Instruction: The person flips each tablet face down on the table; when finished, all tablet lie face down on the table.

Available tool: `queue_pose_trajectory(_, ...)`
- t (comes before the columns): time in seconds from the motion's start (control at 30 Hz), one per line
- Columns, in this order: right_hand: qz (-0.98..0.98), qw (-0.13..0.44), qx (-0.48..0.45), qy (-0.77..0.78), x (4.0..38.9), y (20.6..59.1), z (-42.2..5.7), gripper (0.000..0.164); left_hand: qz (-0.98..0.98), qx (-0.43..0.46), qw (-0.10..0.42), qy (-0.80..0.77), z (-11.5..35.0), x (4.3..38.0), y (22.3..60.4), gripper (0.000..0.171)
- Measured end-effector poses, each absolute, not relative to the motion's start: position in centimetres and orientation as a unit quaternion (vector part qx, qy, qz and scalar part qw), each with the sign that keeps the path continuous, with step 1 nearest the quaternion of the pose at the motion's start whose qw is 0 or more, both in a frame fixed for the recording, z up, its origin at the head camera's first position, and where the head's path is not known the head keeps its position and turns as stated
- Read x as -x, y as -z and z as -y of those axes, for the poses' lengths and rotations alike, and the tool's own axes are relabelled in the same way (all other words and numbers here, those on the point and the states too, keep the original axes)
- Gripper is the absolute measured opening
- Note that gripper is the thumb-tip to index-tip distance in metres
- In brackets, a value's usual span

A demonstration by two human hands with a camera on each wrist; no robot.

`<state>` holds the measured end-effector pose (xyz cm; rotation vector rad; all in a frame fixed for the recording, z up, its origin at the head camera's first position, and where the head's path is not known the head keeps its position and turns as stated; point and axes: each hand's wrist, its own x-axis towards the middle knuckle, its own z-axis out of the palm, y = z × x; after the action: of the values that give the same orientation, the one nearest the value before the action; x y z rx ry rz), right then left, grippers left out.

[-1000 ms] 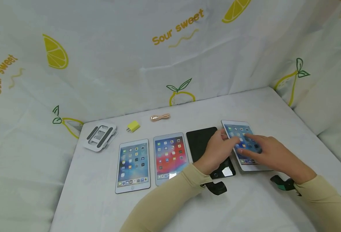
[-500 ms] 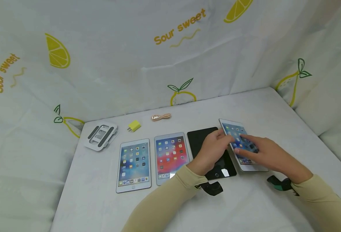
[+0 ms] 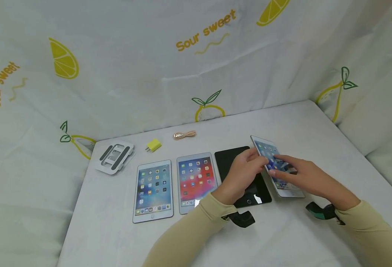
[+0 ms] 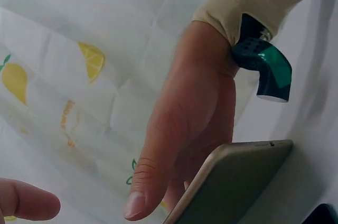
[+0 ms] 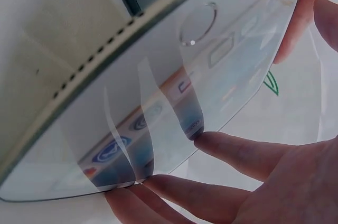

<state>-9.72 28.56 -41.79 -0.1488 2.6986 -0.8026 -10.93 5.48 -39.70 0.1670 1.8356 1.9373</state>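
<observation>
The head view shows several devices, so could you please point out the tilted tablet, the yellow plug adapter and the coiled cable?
Tilted tablet (image 3: 279,166): head view, on its lit screen.
Yellow plug adapter (image 3: 154,145): head view, on its yellow body.
Coiled cable (image 3: 185,135): head view, on the middle of its bundle.

White frames the held tablet's (image 3: 268,151) blue screen (image 3: 264,147).

Left hand (image 3: 242,170) curled, right hand (image 3: 304,175) extended, the two angled toward each other

Held tablet (image 3: 278,165) tilted more steeply, shifted slightly left
</observation>
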Motion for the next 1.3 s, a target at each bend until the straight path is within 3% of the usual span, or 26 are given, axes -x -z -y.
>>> queue_pose_trajectory(0.47,-0.935,0.153,0.059,0.313,9.48,41.6,-28.02,0.08,-0.682,-0.08,0.209,-0.696,-5.36,10.8,39.27,0.063)
queue_pose_trajectory(0.73,-0.929,0.144,0.065,0.335,9.19,41.51,-27.99,0.075,-0.691,-0.096,0.192,-0.69,-5.42,10.76,39.33,0.053)
queue_pose_trajectory(1.3,-0.905,0.155,0.086,0.386,9.01,41.44,-28.29,0.067,-0.688,-0.088,0.185,-0.696,-5.36,10.57,39.33,0.054)
